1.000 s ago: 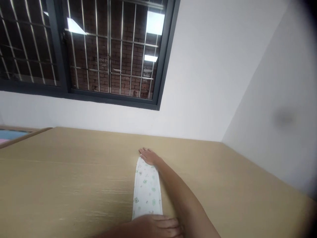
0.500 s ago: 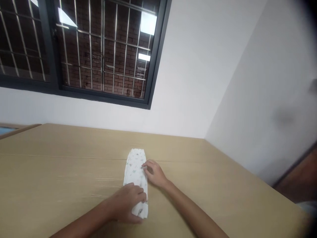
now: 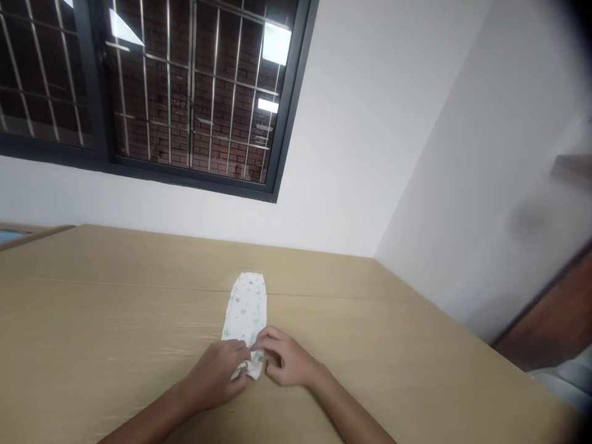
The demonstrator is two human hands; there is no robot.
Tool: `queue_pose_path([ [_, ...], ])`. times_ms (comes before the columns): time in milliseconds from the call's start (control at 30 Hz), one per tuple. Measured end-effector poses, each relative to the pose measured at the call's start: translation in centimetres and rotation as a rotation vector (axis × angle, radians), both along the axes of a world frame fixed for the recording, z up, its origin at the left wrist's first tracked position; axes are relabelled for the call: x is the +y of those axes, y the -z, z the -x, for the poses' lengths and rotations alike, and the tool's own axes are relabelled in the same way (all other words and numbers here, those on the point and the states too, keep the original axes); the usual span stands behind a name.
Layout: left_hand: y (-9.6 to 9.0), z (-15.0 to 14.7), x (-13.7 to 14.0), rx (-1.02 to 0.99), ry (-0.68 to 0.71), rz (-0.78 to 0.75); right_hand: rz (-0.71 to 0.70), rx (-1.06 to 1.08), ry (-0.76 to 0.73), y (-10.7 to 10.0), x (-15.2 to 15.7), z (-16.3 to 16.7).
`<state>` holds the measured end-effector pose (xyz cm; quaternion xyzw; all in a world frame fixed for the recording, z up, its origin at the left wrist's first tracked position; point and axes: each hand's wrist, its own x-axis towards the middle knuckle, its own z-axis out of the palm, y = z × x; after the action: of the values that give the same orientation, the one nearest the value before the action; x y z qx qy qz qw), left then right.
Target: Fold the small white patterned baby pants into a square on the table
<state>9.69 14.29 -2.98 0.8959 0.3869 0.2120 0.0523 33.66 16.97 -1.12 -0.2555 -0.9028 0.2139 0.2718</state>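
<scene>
A white cloth (image 3: pixel 245 306) with a small scattered print lies lengthwise on the tabletop, folded into a long narrow strip with a tapered far end. Its near end is bunched and turned up between my hands. My left hand (image 3: pixel 221 373) is closed on the left side of that near end, fingers over the fabric and thumb below. From the right, my right hand (image 3: pixel 289 359) has its curled fingers on the same bunched part, the thumb beside the cloth's right edge. The fingers hide part of the fold.
The wide wooden tabletop (image 3: pixel 139 320) has a thin seam running across it. Behind it rise a white wall (image 3: pixel 351 123) and a dark-framed window (image 3: pixel 277 142) with bars. A side wall (image 3: pixel 462 216) bounds the right, with a brown wooden surface (image 3: pixel 546 314) beyond the table's right edge.
The cloth's near end has gone from flat to bunched and turned up. My right hand has come down from the right edge to the near end, close to my left hand, which has moved slightly left.
</scene>
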Motion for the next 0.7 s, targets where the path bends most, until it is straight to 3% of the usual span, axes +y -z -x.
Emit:
queue_pose_path([
  [200, -1.1, 0.7, -0.3, -0.068, 0.036, 0.053, -0.068, 0.039, -0.024, 1.1, -0.2, 1.0],
  [367, -2.1, 1.4, 0.0, 0.050, -0.010, 0.031, -0.069, 0.080, 0.034, 2.1, 0.2, 0.9],
  [700, -3.3, 2.6, -0.8, 0.229, -0.037, 0.050, -0.035, 0.006, 0.096, 1.6, -0.7, 1.4],
])
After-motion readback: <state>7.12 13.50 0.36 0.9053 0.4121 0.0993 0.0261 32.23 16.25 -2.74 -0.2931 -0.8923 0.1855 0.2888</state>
